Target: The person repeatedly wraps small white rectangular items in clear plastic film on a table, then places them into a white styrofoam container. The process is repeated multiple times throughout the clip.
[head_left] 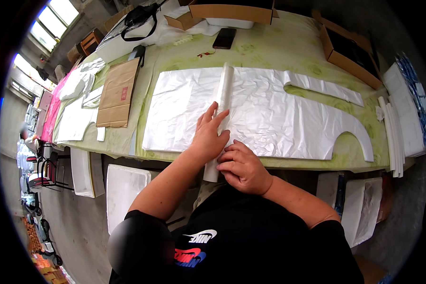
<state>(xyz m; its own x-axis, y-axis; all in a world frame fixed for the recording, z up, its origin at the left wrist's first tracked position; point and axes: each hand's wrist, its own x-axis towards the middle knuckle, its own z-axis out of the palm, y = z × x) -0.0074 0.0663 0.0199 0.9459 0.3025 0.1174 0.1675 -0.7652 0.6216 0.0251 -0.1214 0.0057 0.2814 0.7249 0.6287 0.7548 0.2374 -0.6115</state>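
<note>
A white plastic sheet (274, 118), wrinkled and cut with curved openings and strap-like ends on its right side, lies flat on the table. Across it, from the far edge to past the near edge, runs a pale, slightly see-through tube (226, 78). My left hand (210, 135) rests over the tube with its fingers apart, index and middle stretched toward the far side. Closer to me, my right hand (244, 168) has its fingers curled beside the tube's near end, at the table edge. Whatever its fingertips may grip is hidden.
A green patterned cloth (260, 49) covers the table. Flat cardboard (118, 94) and more white sheets (75, 120) lie left. A phone (224, 39) and open cartons (349, 52) stand toward the back. White tubes (394, 137) lean at the right edge; foam boxes (128, 189) sit below.
</note>
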